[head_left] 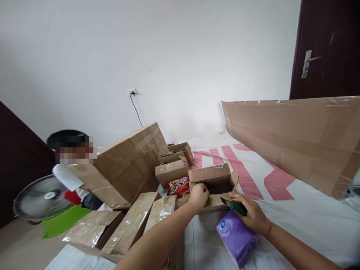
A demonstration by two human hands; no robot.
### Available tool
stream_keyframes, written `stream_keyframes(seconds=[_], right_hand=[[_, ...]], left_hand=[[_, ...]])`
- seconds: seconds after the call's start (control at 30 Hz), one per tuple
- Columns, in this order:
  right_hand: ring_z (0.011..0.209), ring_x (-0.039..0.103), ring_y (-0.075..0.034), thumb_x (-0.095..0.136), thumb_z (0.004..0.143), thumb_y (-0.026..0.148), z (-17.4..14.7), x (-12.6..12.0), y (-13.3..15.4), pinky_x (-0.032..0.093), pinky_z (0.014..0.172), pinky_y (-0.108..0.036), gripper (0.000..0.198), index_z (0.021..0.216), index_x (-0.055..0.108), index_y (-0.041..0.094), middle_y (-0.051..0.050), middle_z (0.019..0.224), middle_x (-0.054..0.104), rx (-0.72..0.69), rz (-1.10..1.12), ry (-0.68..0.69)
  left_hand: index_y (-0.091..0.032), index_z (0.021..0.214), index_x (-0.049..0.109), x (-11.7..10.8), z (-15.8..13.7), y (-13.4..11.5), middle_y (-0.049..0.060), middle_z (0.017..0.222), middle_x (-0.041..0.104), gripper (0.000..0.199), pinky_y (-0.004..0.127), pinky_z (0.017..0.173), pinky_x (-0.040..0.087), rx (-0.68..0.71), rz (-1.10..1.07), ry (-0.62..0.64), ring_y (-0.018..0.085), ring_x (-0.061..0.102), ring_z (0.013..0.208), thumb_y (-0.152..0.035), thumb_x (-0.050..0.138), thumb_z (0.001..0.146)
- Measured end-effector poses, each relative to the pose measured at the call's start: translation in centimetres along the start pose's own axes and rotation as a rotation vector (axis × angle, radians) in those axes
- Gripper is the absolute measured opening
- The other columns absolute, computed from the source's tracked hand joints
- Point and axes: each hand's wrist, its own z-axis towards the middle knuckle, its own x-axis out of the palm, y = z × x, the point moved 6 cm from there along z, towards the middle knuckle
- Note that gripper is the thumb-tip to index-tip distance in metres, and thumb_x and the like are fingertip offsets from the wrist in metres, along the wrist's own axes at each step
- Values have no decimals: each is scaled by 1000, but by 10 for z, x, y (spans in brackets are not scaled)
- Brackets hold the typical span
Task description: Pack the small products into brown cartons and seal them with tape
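Note:
An open small cardboard box sits on the white and pink sheet in front of me. My left hand grips its near left edge, with fingertips curled over the rim. In my right hand is a green-handled utility knife, its dark blade pointing left over the box's near flap. The fingers of that hand also reach the near right part of the flap. Just below the right hand lies a purple tissue pack. A red snack packet rests left of the box.
Several small cardboard boxes stand to the left and behind. A large carton leans beyond them, near a seated person and a fan. A long cardboard panel stands at right. A cable hangs from the wall socket.

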Motion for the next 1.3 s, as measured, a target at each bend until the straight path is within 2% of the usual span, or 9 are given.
stream_keyframes(seconds=[0.23, 0.37, 0.5, 0.67, 0.83, 0.93, 1.0, 1.17, 1.3], right_hand=[[114, 63, -26, 57, 83, 22, -5, 3, 0, 52, 96, -40, 27, 110, 59, 21, -12, 124, 65, -6, 14, 40], [115, 62, -27, 58, 82, 20, -6, 5, 1, 53, 96, -42, 30, 112, 58, 21, -13, 124, 65, -50, 0, 39], [115, 62, -28, 59, 78, 15, -6, 5, 4, 53, 96, -43, 39, 115, 57, 22, -12, 125, 65, -81, 30, 32], [114, 63, -27, 59, 74, 13, -6, 4, 5, 53, 96, -42, 46, 119, 54, 25, -9, 124, 66, -63, 48, 24], [116, 61, -27, 58, 77, 14, -6, 6, 5, 52, 98, -43, 44, 119, 54, 25, -9, 125, 65, -45, 44, 20], [116, 62, -27, 59, 80, 17, -5, 8, 4, 52, 96, -42, 39, 118, 54, 23, -10, 124, 65, -41, 27, 29], [115, 62, -27, 59, 81, 18, -5, 9, 4, 53, 96, -42, 36, 117, 55, 23, -11, 124, 65, -44, 20, 32], [115, 62, -27, 60, 79, 18, -4, 7, 6, 53, 96, -41, 35, 114, 56, 23, -11, 125, 65, -70, 30, 39], [115, 62, -27, 59, 77, 13, -4, 6, 6, 52, 96, -41, 38, 114, 56, 23, -11, 125, 65, -74, 24, 40]], left_hand=[[-15, 110, 60, 3, 7, 14, 6, 107, 65, 28, 37, 78, 56, -91, -229, -42, 17, 65, 90, -36, 57, 92], [-14, 102, 60, 0, 8, 11, 3, 91, 66, 23, 30, 68, 55, -68, -415, -3, 13, 64, 74, -34, 56, 93], [-16, 78, 54, -29, -5, -3, 2, 78, 68, 10, 24, 66, 51, 82, -576, 19, 12, 66, 71, -20, 54, 88], [-21, 83, 44, -75, -35, -9, 4, 86, 69, 2, 25, 67, 52, 276, -633, -53, 13, 67, 73, -22, 43, 85], [-21, 89, 48, -80, -55, -1, 3, 86, 68, 25, 27, 65, 51, 426, -439, -88, 13, 65, 71, -5, 41, 71], [-19, 74, 56, -69, -59, -7, 5, 90, 69, 26, 31, 80, 50, 574, -230, -35, 17, 65, 86, 0, 41, 66], [-19, 72, 61, -58, -59, -15, 6, 96, 70, 27, 34, 88, 47, 682, -83, 34, 20, 63, 96, 0, 44, 64], [-20, 104, 67, -29, -56, -29, 9, 121, 67, 38, 41, 100, 42, 883, 215, 207, 28, 58, 113, -8, 56, 70], [-20, 106, 67, -21, -52, -28, 10, 111, 70, 36, 39, 93, 46, 906, 351, 251, 28, 62, 106, -12, 57, 73]])
